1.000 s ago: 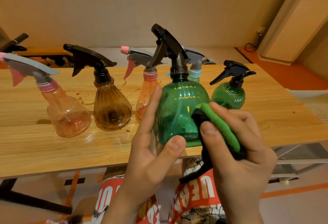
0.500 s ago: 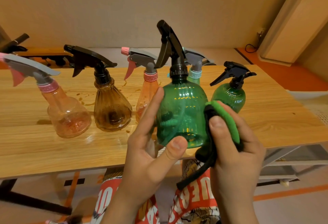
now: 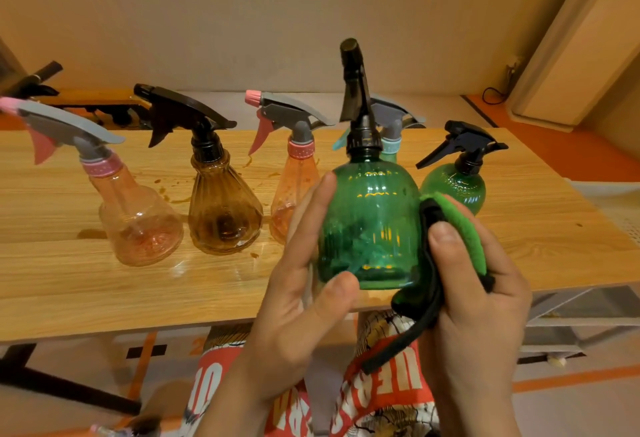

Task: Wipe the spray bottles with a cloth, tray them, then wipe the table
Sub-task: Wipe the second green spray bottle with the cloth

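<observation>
Two hands meet over the near edge of the bench (image 3: 104, 291). The left hand (image 3: 298, 284) clasps the big green spray bottle (image 3: 370, 225) between thumb and fingers, upright. The right hand (image 3: 478, 298) grips a green cloth (image 3: 460, 225), pressed against the bottle's right side. Farther off stand a pink bottle (image 3: 138, 225), an amber bottle (image 3: 221, 214), a second pink bottle (image 3: 287, 201) and a small green bottle (image 3: 453, 187).

The ribbed spray bottle (image 3: 370, 221) is translucent green with a black sprayer (image 3: 354, 90); the cloth (image 3: 467, 228) bright green, edged black. Another fluted bottle (image 3: 223, 214) is amber, black-topped. The table (image 3: 69, 284) shows pale wood grain.
</observation>
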Action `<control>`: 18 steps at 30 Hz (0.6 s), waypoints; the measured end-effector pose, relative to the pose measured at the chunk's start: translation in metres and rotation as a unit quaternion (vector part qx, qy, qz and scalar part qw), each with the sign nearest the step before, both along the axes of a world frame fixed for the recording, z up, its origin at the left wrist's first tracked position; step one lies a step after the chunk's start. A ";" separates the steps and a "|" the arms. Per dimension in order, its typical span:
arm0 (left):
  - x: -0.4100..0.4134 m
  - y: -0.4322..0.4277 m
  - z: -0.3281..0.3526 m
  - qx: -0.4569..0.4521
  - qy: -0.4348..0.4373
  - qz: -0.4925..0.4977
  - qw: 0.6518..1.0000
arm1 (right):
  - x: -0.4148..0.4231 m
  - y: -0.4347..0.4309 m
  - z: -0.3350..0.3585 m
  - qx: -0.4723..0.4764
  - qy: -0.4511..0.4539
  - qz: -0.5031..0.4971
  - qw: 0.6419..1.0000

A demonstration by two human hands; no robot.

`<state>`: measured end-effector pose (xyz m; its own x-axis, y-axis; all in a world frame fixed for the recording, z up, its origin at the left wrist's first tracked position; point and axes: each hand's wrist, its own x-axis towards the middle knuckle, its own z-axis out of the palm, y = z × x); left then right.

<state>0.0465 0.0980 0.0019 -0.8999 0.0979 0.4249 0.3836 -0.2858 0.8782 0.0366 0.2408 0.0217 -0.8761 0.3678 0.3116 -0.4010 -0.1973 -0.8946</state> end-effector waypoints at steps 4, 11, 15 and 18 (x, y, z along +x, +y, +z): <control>0.001 0.003 0.000 0.015 0.002 0.012 1.000 | -0.001 0.002 0.000 0.014 0.013 0.009 1.000; 0.001 -0.001 0.007 -0.009 0.049 0.054 0.997 | 0.004 0.008 -0.001 0.184 0.141 0.022 0.972; 0.002 0.007 0.008 -0.041 0.061 0.070 0.995 | -0.001 0.003 -0.007 0.082 0.065 -0.004 0.995; 0.001 0.005 0.009 -0.029 0.062 0.058 0.996 | 0.004 0.004 -0.003 0.167 0.127 -0.001 0.978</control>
<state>0.0475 0.1028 0.0106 -0.8474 0.0232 0.5304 0.5180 -0.1830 0.8356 0.0411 0.2444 0.0191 -0.7548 0.2095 0.6216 -0.6181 0.0901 -0.7809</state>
